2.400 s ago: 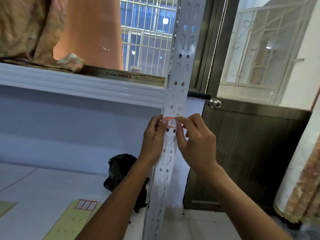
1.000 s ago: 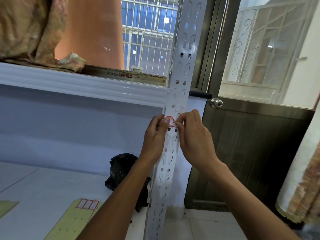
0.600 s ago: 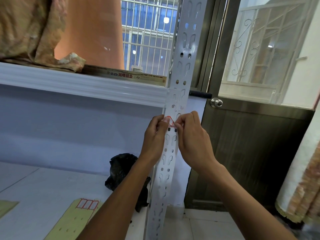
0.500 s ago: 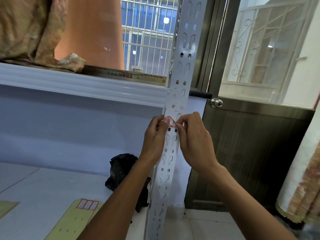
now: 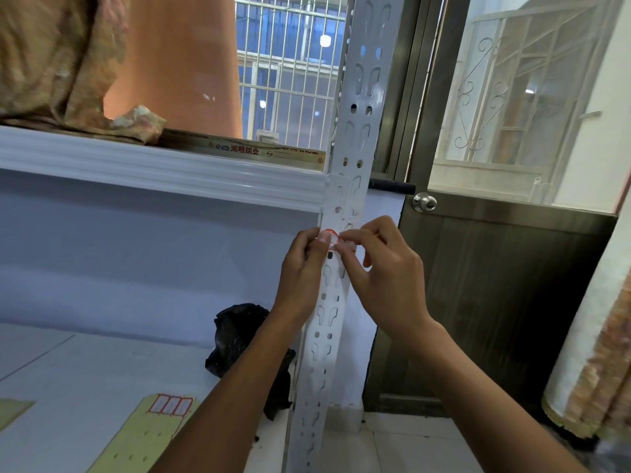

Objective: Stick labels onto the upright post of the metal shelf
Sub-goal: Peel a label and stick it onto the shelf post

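A white perforated upright post [image 5: 355, 138] of the metal shelf runs top to bottom through the middle of the view. A small white label with a red border [image 5: 333, 238] lies against the post just below the shelf beam, its edges curled. My left hand [image 5: 302, 271] pinches the label's left end with thumb and forefinger. My right hand [image 5: 382, 271] pinches its right end, fingers bent. Both hands cover most of the label.
A yellow backing sheet with three red-bordered labels [image 5: 170, 404] lies on the lower shelf board at the bottom left. A black plastic bag [image 5: 239, 336] sits behind my left forearm. A white shelf beam [image 5: 153, 169] carries cloth and a box. A dark door with a knob [image 5: 424, 202] stands to the right.
The label showed flat and wide between my fingertips at first; it is now bunched and mostly covered. My right hand has shifted slightly, its fingers spreading. The left hand has stayed in place.
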